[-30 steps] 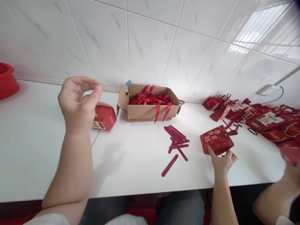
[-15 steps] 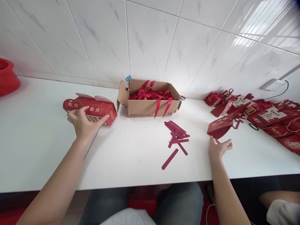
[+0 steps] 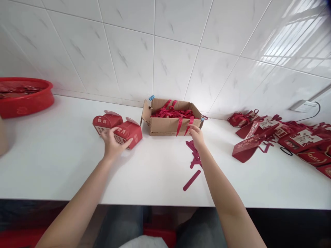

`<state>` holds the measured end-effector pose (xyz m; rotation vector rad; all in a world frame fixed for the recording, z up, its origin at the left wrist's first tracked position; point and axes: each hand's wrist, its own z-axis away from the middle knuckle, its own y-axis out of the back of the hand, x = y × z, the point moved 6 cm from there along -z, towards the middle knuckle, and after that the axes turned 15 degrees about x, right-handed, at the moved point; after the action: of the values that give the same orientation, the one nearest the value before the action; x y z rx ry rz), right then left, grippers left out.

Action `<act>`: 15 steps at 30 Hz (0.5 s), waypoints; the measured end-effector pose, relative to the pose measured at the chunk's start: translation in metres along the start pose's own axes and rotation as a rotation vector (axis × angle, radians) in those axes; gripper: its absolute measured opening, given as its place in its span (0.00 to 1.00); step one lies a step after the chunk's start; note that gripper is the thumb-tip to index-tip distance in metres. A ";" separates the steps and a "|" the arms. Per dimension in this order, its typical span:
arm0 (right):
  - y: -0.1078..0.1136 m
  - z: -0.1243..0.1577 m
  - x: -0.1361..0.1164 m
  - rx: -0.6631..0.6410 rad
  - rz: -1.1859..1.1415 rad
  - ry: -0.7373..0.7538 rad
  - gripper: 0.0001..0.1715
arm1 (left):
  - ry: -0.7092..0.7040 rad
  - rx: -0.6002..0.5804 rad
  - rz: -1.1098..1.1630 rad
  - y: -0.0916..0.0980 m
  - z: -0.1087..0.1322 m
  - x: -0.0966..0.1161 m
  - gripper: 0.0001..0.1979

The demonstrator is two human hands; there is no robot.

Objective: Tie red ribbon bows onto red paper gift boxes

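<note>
Your left hand (image 3: 112,144) is clamped on the box (image 3: 136,132), 11 o'clock; right hand (image 3: 197,137) at the ribbon (image 3: 191,121), 1 o'clock, pinch unclear. Box: likely light, crushable card, hold low. Ribbon: probably limp, slippery, pinch the tail.

Backdrop, 10 through 2 o'clock: wall (image 3: 178,65) in large glossy white tiles, faint grey veining, pale straight grout lines. At 2 o'clock, bright barred reflection (image 3: 281,44) on the tiles, window-like. Near 3: white socket unit (image 3: 302,106) on the wall, dark cable (image 3: 318,112) curving down from it. White table (image 3: 142,182), smooth top, set along the wall; front edge straight across 6. Below the edge, deep shadow (image 3: 287,225) at 4; red surfaces at 6 and 8, form unclear.
</note>
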<state>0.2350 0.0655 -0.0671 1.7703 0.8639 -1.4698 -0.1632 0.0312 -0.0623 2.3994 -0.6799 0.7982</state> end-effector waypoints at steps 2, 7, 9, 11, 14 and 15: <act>0.000 -0.001 -0.001 0.036 -0.044 -0.020 0.23 | -0.015 -0.109 0.074 0.005 0.010 0.005 0.37; 0.027 0.010 -0.033 0.047 -0.149 0.086 0.22 | -0.042 -0.449 0.327 0.004 0.047 0.035 0.34; 0.047 0.018 -0.065 0.060 -0.189 0.239 0.21 | -0.062 -0.563 0.405 0.000 0.059 0.050 0.33; 0.073 0.030 -0.102 0.121 -0.177 0.411 0.18 | -0.079 -0.645 0.457 -0.006 0.067 0.065 0.32; 0.117 0.057 -0.163 0.286 -0.165 0.691 0.12 | -0.111 -0.708 0.509 -0.016 0.073 0.082 0.33; 0.130 0.068 -0.182 0.335 -0.145 0.771 0.11 | -0.119 -0.718 0.523 -0.019 0.074 0.085 0.33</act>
<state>0.2790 -0.0759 0.1137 2.6474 1.1796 -1.0371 -0.0628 -0.0240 -0.0638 1.6346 -1.4004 0.4768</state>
